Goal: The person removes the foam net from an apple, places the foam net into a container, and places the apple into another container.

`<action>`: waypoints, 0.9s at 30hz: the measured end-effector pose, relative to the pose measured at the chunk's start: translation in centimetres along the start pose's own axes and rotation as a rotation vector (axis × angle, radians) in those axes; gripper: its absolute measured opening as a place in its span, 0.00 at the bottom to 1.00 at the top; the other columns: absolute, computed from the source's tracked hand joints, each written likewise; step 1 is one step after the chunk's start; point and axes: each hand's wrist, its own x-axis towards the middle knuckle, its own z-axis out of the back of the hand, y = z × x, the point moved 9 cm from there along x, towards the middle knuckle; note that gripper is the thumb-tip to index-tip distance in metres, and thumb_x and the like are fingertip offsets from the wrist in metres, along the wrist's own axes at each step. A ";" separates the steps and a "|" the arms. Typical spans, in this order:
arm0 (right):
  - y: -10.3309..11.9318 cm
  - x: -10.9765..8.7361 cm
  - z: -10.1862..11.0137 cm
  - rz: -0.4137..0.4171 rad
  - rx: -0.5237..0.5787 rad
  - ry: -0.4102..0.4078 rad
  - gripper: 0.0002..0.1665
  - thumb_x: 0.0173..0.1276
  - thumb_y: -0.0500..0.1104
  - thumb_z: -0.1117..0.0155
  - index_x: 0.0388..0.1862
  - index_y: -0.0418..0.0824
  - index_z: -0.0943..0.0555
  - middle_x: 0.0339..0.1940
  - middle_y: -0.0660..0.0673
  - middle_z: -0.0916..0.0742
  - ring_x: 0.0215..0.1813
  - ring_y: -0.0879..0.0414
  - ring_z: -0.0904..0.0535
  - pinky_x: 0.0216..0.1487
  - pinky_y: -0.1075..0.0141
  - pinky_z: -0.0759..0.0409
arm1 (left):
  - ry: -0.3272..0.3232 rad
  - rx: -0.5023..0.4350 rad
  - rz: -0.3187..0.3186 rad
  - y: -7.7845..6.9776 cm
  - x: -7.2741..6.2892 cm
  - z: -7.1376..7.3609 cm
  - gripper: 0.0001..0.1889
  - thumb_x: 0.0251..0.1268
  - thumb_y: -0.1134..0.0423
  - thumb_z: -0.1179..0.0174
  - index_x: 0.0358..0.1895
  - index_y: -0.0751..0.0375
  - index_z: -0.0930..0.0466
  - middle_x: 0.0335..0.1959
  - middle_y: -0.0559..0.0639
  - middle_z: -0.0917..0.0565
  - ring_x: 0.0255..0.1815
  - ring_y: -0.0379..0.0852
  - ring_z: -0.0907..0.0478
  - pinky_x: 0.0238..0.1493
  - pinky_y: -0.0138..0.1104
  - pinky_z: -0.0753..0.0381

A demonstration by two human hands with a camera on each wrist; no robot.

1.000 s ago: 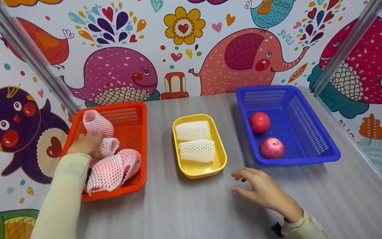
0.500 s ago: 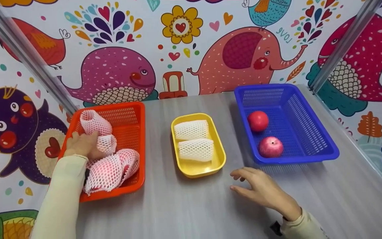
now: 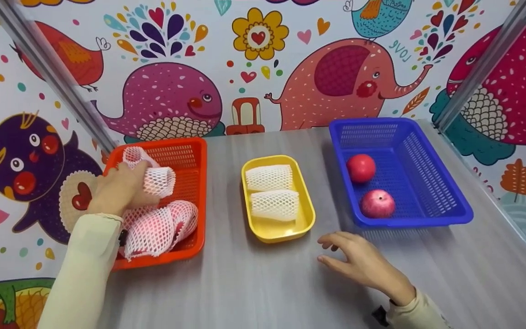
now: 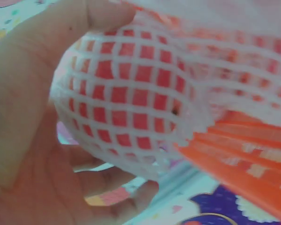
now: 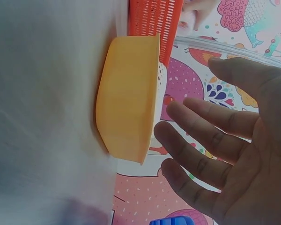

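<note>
My left hand (image 3: 119, 188) grips a red, round fruit in a white foam net (image 4: 124, 96), over the orange basket (image 3: 202, 196). In the left wrist view the thumb and fingers curl round the net, whose loose end stretches to the right. Behind it in the basket lies another foam net (image 3: 136, 156); in front lie net-wrapped fruits (image 3: 153, 233). My right hand (image 3: 363, 262) is held over the table with spread, relaxed fingers and nothing in it. It is nearest the yellow tray (image 3: 306, 217) and the blue basket (image 3: 461, 217).
Two white foam nets (image 3: 274, 204) lie in the yellow tray between the baskets. Inside the blue basket are two bare fruits, a red one (image 3: 361, 168) and a pinkish one (image 3: 378, 204). Printed wall panels (image 3: 244, 68) with metal corner strips enclose the grey table (image 3: 244, 283).
My left hand has closed round the netted fruit and raised it slightly, shifting it to the right and away from me in the orange basket. The right hand has stayed in place.
</note>
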 end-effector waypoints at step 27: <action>0.0 -1.0 0.0 0.025 -0.056 -0.039 0.15 0.64 0.50 0.27 0.47 0.48 0.16 0.45 0.57 0.16 0.48 0.61 0.21 0.47 0.58 0.20 | -0.195 0.151 -0.441 -19.1 -7.6 -2.0 0.43 0.45 0.37 0.29 0.64 0.58 0.29 0.42 0.59 0.19 0.38 0.55 0.25 0.45 0.48 0.21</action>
